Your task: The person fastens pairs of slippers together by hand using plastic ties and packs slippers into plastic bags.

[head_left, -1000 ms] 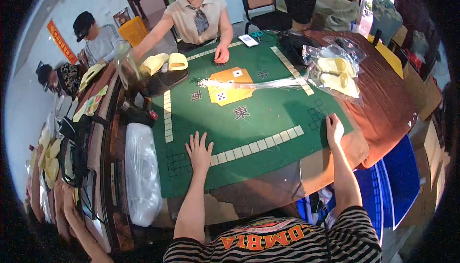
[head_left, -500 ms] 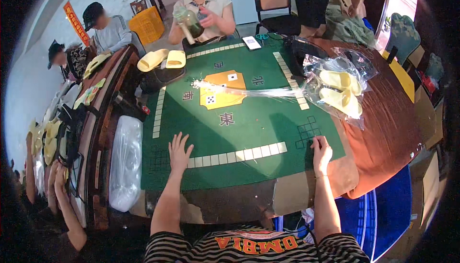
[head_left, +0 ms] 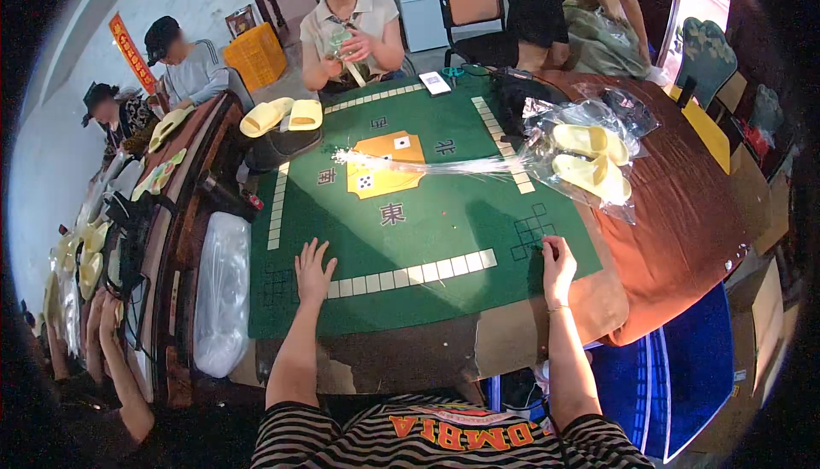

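Note:
My left hand (head_left: 314, 271) lies flat with its fingers spread on the green mahjong mat (head_left: 453, 234), by the left end of the near row of pale tile rectangles (head_left: 410, 276). My right hand (head_left: 559, 268) rests at the mat's right side, beside a printed black grid (head_left: 534, 231). Its fingers are curled together; whatever they may hold is hidden. A bundle of thin clear strands (head_left: 461, 167) runs from the yellow centre panel (head_left: 384, 180) to a clear plastic bag with pale yellow slippers (head_left: 589, 139) on the right.
Another pair of yellow slippers (head_left: 266, 117) sits at the mat's far left. Near the far edge lie a phone (head_left: 435, 84) and teal scissors (head_left: 453, 73). A clear plastic bag (head_left: 224, 294) stands left of the mat. Across the table a person holds a greenish jar (head_left: 343, 46).
The view has shifted slightly. The person across has lowered the jar and changed their hold on it. My two hands keep nearly the same places on the mat.

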`<state>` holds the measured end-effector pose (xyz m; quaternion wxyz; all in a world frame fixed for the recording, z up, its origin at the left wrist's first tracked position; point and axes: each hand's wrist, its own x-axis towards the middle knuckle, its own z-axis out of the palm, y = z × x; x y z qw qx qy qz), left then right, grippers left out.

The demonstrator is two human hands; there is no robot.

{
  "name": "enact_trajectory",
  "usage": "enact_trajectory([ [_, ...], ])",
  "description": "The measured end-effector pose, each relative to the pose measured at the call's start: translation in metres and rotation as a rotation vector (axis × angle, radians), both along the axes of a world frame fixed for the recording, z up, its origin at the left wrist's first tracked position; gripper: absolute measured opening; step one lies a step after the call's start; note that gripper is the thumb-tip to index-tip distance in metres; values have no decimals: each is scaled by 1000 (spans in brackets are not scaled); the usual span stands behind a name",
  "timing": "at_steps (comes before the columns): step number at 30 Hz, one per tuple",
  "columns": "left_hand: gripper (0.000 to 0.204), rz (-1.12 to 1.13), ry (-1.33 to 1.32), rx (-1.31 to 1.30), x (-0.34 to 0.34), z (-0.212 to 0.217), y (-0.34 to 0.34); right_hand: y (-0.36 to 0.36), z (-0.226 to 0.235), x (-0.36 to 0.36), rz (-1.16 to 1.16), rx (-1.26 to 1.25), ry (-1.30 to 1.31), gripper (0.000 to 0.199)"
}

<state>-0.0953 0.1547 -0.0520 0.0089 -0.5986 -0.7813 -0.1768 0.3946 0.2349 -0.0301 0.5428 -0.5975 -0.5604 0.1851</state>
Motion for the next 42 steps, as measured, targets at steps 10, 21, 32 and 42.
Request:
enact_trajectory([
  [10,47,-20,66,24,-9,-9,-4,-4,5,-9,-53,40,-104,8],
  [21,51,-66,34,51,-9,-12,-4,3,-8,-5,-162,62,-262,5],
  [32,50,-107,16,57,-15,-11,-2,5,-20,-10,-241,38,-335,9],
  [42,49,-93,71,117,-7,-15,0,-2,-9,-16,-297,44,-447,9],
])
